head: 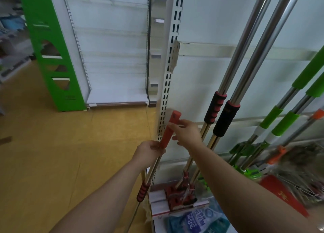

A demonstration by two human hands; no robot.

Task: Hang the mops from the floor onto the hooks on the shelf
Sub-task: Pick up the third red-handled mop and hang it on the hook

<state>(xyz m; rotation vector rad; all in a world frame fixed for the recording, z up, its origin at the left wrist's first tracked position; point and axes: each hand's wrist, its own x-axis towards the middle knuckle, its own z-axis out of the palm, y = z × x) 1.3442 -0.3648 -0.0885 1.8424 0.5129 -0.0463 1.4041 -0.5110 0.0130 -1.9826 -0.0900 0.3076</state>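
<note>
Just below the middle of the frame, the left grip (pixel 151 149) is clamped around a mop (pixel 167 133) at the place where its red plastic end piece meets the chrome pole. The right grip (pixel 187 133) pinches the upper part of that red end piece between thumb and forefinger, with the other fingers spread loose. The mop is tilted, its red end up toward the centre. Its pole runs down and left of the forearms to a red-and-black foam sleeve (pixel 142 191) near the bottom of the frame; the mop's head cannot be made out. The red end lies just in front of the white slotted upright (pixel 168 75) of the shelf unit. Right of it, two chrome-poled mops (pixel 245 45) lean against the white back panel (pixel 201 71), and their red heads (pixel 180 196) sit low on the base shelf. Further right are green-sleeved mops (pixel 278 120), an orange-fitted pole (pixel 315 114) and blurred broom bristles (pixel 298 162). A blue printed packet (pixel 198 218) lies at the bottom centre. A green shelf end panel (pixel 52 57) stands at upper left on the yellow floor (pixel 52 154).
</note>
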